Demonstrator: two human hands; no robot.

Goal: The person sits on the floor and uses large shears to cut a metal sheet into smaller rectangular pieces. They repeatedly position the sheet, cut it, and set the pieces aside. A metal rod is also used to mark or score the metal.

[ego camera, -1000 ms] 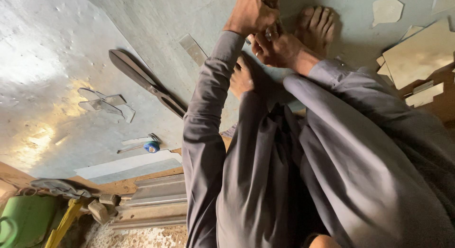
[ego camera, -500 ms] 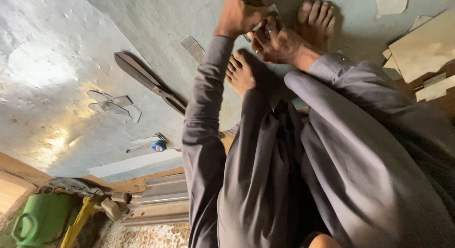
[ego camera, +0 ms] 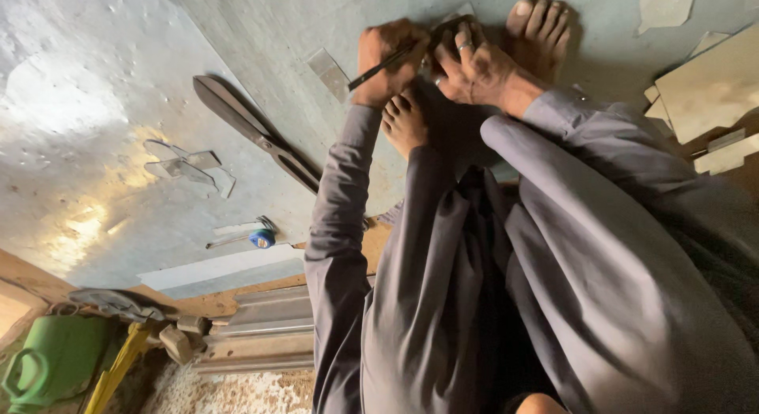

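Both grey-sleeved arms reach forward, the left hand [ego camera: 387,62] fisted, the right hand [ego camera: 474,66] pressed flat beside it.

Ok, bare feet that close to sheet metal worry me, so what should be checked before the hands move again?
1. Left hand closed firmly on the thin dark rod: ok.
2. Right hand pressed down on the metal sheet: ok.
3. Near bare foot clear of the hands: not ok, its toes sit right under the left wrist.
4. Big shears lying apart from hands and feet: ok.
5. What lies under the right fingers: cannot tell.
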